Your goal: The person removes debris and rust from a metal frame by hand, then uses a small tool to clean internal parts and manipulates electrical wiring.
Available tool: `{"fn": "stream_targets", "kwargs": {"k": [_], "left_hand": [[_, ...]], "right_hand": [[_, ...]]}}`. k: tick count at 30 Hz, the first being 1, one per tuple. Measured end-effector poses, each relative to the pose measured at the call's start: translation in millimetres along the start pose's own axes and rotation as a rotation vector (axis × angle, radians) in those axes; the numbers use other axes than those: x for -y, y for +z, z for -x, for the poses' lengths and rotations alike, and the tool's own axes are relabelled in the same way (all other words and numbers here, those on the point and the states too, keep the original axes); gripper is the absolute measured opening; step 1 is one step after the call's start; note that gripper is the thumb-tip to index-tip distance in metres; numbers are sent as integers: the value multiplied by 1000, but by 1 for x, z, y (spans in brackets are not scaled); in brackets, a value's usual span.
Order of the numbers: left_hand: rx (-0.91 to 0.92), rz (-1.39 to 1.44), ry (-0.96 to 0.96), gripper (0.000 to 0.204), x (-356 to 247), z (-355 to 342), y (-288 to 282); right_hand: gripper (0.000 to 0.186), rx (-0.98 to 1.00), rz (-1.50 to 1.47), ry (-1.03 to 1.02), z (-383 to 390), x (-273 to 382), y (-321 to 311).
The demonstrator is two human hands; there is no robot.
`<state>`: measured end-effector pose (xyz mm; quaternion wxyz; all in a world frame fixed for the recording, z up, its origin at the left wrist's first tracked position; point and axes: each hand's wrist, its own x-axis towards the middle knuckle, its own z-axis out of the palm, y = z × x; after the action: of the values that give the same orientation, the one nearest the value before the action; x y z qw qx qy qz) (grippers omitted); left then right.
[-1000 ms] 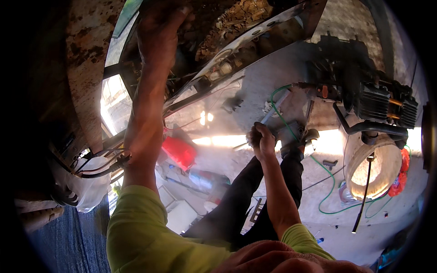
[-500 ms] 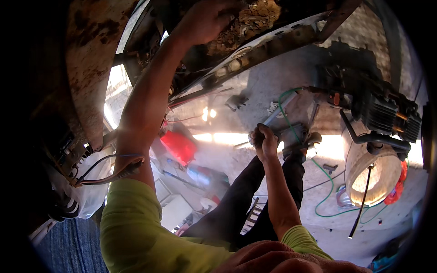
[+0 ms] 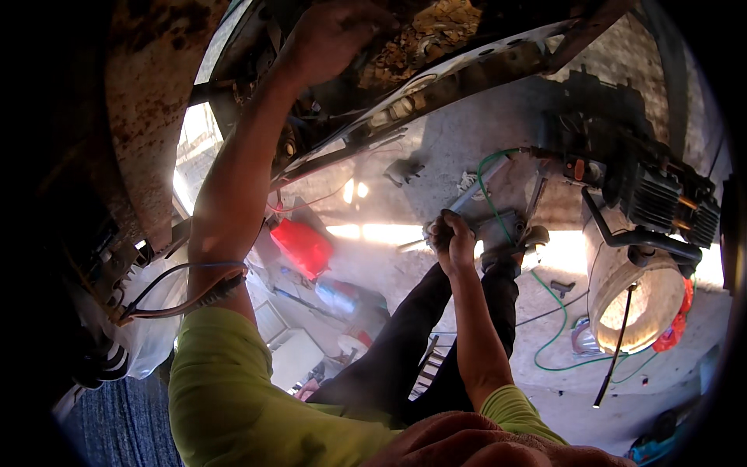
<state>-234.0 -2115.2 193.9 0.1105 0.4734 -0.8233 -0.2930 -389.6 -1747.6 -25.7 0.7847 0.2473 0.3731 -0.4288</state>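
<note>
My left hand reaches far up into a dirty metal bay with a bed of brown, flaky debris. Its fingers are bent together at the debris edge, their tips lost in shade. My left forearm crosses a metal rail along the bay's near side; a dark looped cable hangs about that arm near the sleeve. My right hand is lower, above my legs, closed round something small and dark that I cannot make out. Beyond it a pale bar slants across the floor.
On the right stand a finned black machine and a whitish bucket with a thin dark rod. A green hose winds over the floor. A red bag lies at left; a rusty panel rises beside my left arm.
My left hand and forearm have shifted slightly left over the debris, and more of the brown flakes show. My right hand stays nearly where it was, still closed.
</note>
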Motion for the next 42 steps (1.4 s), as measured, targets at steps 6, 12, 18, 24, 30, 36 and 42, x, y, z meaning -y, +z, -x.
{"fn": "stream_targets", "kwargs": {"k": [6, 12, 18, 24, 30, 36, 42], "left_hand": [[289, -314, 241, 27, -8, -1, 16], [207, -88, 323, 32, -38, -50, 24], [-87, 380, 13, 34, -26, -78, 9], [12, 175, -263, 22, -25, -40, 2], [-45, -699, 286, 33, -17, 4, 12], [14, -653, 69, 37, -38, 1, 4], [-80, -730, -79, 37, -37, -4, 13]], "right_hand": [[16, 9, 16, 10, 2, -3, 3], [16, -65, 64, -25, 3, -4, 11], [14, -48, 59, 13, 3, -9, 10], [15, -64, 55, -3, 1, -6, 6], [17, -53, 55, 0, 3, -6, 10], [17, -75, 41, -19, 0, -7, 6], [16, -57, 21, -23, 3, -2, 6]]}}
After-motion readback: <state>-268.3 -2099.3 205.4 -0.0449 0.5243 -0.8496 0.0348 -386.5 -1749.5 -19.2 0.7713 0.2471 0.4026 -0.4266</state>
